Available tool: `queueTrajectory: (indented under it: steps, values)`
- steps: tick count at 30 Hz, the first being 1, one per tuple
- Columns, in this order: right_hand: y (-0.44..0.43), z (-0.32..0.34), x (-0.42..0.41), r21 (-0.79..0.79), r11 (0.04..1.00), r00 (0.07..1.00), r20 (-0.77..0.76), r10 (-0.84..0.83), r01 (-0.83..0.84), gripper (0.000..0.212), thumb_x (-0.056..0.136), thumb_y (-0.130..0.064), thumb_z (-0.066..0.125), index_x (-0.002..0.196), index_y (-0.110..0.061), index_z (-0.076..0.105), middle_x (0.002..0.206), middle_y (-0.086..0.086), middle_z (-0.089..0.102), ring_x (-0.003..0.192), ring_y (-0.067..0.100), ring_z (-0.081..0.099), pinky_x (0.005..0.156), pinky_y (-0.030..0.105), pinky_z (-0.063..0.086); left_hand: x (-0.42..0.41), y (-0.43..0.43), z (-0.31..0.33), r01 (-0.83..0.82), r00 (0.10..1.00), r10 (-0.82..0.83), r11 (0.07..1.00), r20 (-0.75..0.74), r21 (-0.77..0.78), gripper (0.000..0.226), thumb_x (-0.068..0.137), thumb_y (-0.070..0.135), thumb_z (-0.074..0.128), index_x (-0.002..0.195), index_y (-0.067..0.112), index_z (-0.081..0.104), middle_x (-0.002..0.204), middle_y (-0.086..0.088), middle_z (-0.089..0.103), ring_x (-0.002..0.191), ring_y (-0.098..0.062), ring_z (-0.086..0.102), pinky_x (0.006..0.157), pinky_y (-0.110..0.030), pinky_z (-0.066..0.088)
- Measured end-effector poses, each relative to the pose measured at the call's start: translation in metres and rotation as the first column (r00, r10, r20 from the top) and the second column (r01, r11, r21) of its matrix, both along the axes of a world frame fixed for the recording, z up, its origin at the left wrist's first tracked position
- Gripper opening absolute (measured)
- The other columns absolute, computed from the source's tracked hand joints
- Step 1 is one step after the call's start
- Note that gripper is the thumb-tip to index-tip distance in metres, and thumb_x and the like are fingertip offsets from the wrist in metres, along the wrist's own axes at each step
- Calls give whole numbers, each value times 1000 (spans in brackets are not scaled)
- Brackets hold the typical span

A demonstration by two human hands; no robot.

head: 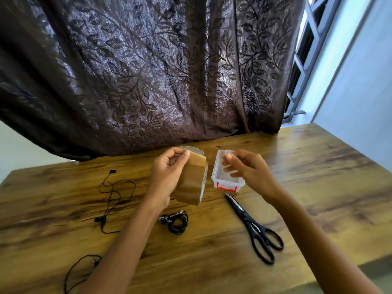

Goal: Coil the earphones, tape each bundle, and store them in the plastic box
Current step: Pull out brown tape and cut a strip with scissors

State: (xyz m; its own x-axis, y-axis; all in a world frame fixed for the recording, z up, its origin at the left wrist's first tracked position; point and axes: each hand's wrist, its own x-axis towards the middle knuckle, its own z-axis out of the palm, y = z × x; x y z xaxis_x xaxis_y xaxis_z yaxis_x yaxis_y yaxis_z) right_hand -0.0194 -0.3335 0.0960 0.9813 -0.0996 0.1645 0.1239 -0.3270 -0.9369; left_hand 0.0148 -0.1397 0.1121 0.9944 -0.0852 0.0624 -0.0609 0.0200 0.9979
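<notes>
Wood bench [297,187]. Left hand [167,177] holds brown tape roll [193,183] above mid-bench, fingers clamped round it. Right hand [248,172] over plastic box [218,181], fingers bent; blurred, can't tell if pinching anything. Box open, toward far edge. Scissors [254,228] toward right edge. Loose earphones [110,198] toward left edge. Coiled earphones [176,222] mid-bench, outside box.

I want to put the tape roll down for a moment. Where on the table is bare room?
Widest: the table right of the scissors and the plastic box, out to its right edge. Also the near strip between the coiled earphones and the scissors. Crowded: the left side, where loose earphones lie.
</notes>
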Motion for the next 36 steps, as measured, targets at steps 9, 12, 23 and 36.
queueTrajectory:
  steps: [9, 12, 23, 36]
  values:
    - [-36, -91, -51, -414, 907, 936, -282, -212, 81, 8, 86, -24, 64, 90, -19, 61, 86, -6, 65, 79, 11, 62, 63, 18, 45, -4, -5, -11, 12, 1000, -12, 1000, -15, 5, 7, 88, 24, 59, 83, 21, 63, 71, 13, 65, 62, 8, 55, 53, -12, 44]
    - [-42, -107, -74, -589, 805, 908, -297, -295, 69, 21, 83, -24, 67, 100, -13, 62, 96, 2, 65, 89, 19, 62, 73, 27, 47, -7, -10, -16, 20, 999, -19, 1000, -34, 13, 6, 88, 26, 59, 84, 23, 63, 72, 14, 65, 66, 4, 56, 57, -19, 44]
    - [-30, -121, -104, -820, 572, 891, -247, -381, 17, 27, 89, -30, 51, 107, -11, 55, 111, 6, 60, 103, 26, 54, 84, 32, 39, -10, -22, -25, 56, 997, -54, 998, -56, 36, 9, 87, 26, 60, 78, 27, 64, 71, 17, 64, 68, 3, 56, 68, -24, 45]
    - [-48, -78, -107, -7, 997, 739, -671, -63, 78, 42, 84, -4, 61, 124, -9, 50, 92, 10, 70, 79, 22, 68, 72, 33, 57, -1, -5, -17, 28, 999, -27, 999, -40, 40, 7, 88, 28, 58, 87, 23, 63, 70, 16, 65, 62, 10, 56, 62, -22, 44]
